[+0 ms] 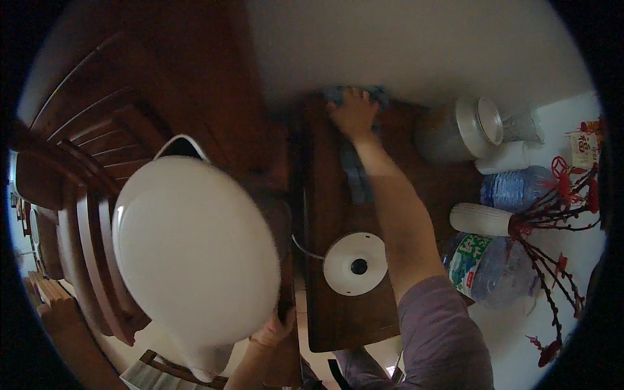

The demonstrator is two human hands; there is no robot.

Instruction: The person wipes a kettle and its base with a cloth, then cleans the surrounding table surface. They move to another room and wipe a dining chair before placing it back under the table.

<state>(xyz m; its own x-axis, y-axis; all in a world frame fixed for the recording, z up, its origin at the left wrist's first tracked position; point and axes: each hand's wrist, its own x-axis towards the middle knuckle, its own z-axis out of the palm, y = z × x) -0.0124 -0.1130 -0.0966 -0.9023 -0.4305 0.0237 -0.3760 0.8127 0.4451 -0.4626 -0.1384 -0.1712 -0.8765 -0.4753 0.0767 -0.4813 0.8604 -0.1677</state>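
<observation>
A large white kettle (195,240) fills the left of the view, close to me, with its loop handle at the top and its spout end at the bottom. My left hand (276,329) is closed at its lower right side; some fingers are hidden behind it. My right arm reaches across a dark wooden cabinet top (331,195) to its far edge. There my right hand (355,114) presses on a bunched blue-grey cloth (374,94), fingers over it. Between me and that hand sits a round white kettle base (344,283) with a black centre and a cord.
Along the right side stand a metal canister (448,130), a blue-tinted water bottle (513,188), a white ribbed vase (481,220) with red-decorated branches, and a big labelled bottle (500,270). A wall backs the cabinet. Wooden chairs (97,253) stand at left.
</observation>
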